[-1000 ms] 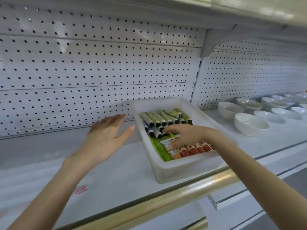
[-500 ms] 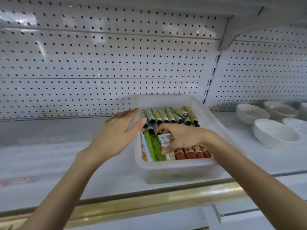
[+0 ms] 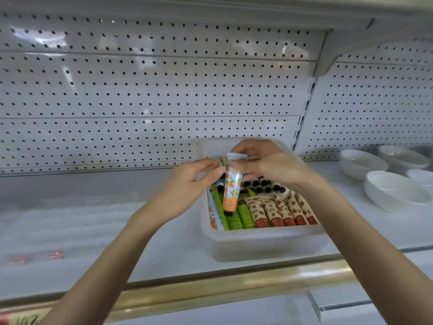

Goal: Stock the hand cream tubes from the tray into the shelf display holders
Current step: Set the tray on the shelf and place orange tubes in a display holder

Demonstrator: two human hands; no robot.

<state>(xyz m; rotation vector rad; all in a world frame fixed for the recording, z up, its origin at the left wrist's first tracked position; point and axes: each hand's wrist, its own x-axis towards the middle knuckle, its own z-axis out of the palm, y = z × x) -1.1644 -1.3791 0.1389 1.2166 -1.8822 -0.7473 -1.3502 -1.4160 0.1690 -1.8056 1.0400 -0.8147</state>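
We are at the pick-up step: one orange-patterned tube [image 3: 230, 191] hangs cap-down just above the tray [image 3: 264, 240], clear of the other tubes [image 3: 276, 212] lying in it. Our right hand [image 3: 269, 165] pinches its flat top end, and our left hand [image 3: 187, 188] pinches its side between thumb and forefinger. Next, we judge, it goes left into a shelf holder, which we cannot make out clearly

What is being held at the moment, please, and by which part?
The orange-patterned tube, cap down: the right hand pinches its flat crimped end, and the left hand pinches its side just below.
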